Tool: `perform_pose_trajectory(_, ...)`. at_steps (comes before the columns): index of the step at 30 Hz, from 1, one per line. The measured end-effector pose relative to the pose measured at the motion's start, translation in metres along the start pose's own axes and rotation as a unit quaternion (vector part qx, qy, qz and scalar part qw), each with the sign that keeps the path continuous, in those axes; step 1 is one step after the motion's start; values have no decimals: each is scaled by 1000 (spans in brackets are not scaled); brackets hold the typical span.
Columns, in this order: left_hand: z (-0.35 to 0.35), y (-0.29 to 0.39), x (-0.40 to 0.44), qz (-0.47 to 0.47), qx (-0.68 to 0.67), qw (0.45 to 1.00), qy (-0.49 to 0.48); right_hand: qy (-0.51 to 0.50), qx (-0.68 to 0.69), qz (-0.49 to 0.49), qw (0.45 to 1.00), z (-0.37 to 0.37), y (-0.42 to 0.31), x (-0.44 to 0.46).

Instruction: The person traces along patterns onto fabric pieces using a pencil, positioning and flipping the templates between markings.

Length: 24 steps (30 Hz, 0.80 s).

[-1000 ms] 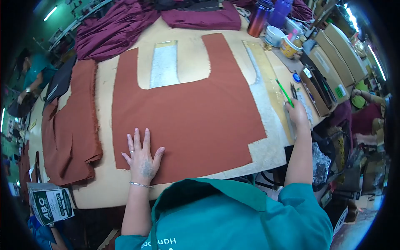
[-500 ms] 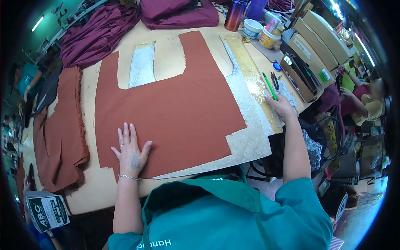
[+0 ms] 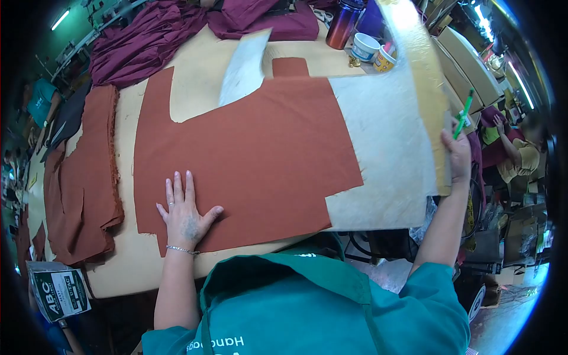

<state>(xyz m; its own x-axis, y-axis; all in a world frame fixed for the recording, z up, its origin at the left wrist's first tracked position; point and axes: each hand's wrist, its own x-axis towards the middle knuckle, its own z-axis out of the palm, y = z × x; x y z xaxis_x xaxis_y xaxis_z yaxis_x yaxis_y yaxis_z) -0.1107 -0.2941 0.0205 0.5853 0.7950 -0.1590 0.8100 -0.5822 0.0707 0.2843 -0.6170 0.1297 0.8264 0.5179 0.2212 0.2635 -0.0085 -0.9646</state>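
Note:
My left hand (image 3: 186,216) lies flat with fingers spread on a rust-brown cut piece of fabric (image 3: 254,148). Under that fabric is a stiff grey-white pattern template (image 3: 384,154), with shiny yellowish tape along its right side. My right hand (image 3: 457,157) grips the template's right edge and holds it up off the table. A slim green pen (image 3: 464,112) is also in that hand, pointing upward. The template's narrow left arm shows beyond the fabric's cut-out, and part of the fabric's upper right strip is hidden behind the raised template.
More rust-brown fabric (image 3: 80,177) lies at the left of the table (image 3: 133,263). Maroon cloth (image 3: 142,44) is heaped at the back. A tumbler (image 3: 344,26), small tubs (image 3: 365,46) and cardboard boxes (image 3: 470,65) stand at the back right. Other people work on both sides.
My right hand has moved right and upward, lifting the template's right side and sliding it out from under the fabric. My left hand stays pressed on the fabric.

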Motion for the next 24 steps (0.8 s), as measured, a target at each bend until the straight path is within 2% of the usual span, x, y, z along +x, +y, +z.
perform_pose_trajectory(6,-3,5,-1,-6,-1,1000,-7,55,-86,-98,990,-25,-24,36)
perform_pose_trajectory(7,-3,4,-2,-4,-1,1000,-5,92,-115,-95,984,-23,-24,43)
perform_pose_trajectory(10,-1,3,-1,-2,0,1000,-3,77,-29,-153,985,-23,-15,62)
perform_pose_trajectory(15,-1,4,1,10,12,1000,10,185,-31,-262,947,-17,0,77)
perform_pose_trajectory(18,8,-2,20,26,-42,997,54,229,-63,-291,927,-9,6,69)
perform_pose_trajectory(20,4,7,42,88,-89,981,149,248,-51,-305,918,-6,7,62)
perform_pose_trajectory(22,-2,16,81,176,-164,947,215,257,-46,-311,914,-3,5,52)
perform_pose_trajectory(24,-19,48,122,207,-281,908,232,256,-48,-311,914,0,2,39)
